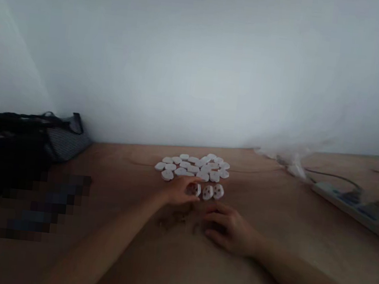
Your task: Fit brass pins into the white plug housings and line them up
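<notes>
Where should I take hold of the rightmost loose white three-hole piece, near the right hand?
Pinch the white three-hole piece by its rounded rim, coming from the near right with the right hand, which is closest. It seems to lie flat with its holes up, so the rim is the likely grip. The neighbouring piece sits close on its left, so avoid that side.

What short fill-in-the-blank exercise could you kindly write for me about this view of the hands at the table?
The left hand touches a white, rounded plastic piece in a short row of ____ such pieces.
The right hand lies curled on a flat brown tabletop made of ____.
A white power strip with cables lies toward the ____ of the view.

Missing words: three; wood; right.
</notes>
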Available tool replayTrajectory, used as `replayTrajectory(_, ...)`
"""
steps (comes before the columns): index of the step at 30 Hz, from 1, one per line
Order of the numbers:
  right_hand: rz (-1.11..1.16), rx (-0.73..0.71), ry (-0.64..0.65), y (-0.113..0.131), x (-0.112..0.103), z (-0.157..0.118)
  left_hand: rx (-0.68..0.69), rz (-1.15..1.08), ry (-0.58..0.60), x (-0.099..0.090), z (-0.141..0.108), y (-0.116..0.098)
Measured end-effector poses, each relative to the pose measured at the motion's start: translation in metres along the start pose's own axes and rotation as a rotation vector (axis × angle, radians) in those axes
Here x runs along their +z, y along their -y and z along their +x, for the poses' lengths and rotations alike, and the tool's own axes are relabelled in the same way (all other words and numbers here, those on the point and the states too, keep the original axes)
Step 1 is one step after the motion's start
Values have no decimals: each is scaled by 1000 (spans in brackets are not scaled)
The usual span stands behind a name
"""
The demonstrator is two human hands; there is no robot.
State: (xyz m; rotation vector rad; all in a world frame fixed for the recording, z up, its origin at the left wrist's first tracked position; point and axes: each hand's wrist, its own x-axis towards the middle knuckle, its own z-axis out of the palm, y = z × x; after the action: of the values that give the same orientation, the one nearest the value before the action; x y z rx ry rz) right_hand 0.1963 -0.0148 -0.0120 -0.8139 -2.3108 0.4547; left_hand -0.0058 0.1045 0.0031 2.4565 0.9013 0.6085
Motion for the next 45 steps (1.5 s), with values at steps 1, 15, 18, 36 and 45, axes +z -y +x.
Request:
replayTrajectory(1, -1, -2, 1, 0, 0, 0, 1, -9, -14, 0, 0, 1)
replayTrajectory(15, -225, 215, -213, -18, -11, -3, 1, -46, -139, 19, -57, -64)
replayTrajectory(18, -258, 254, -198, -20, -14, -3, 18, 11, -206, 29, -67, -75)
replayTrajectory(36, -261, 160, -66, -19, -8, -6, 205, 69, -335, 33, -70, -67)
replayTrajectory(45, -246, 150, -55, -18, -7, -6, 168, 72, -261, 24, -69, -76)
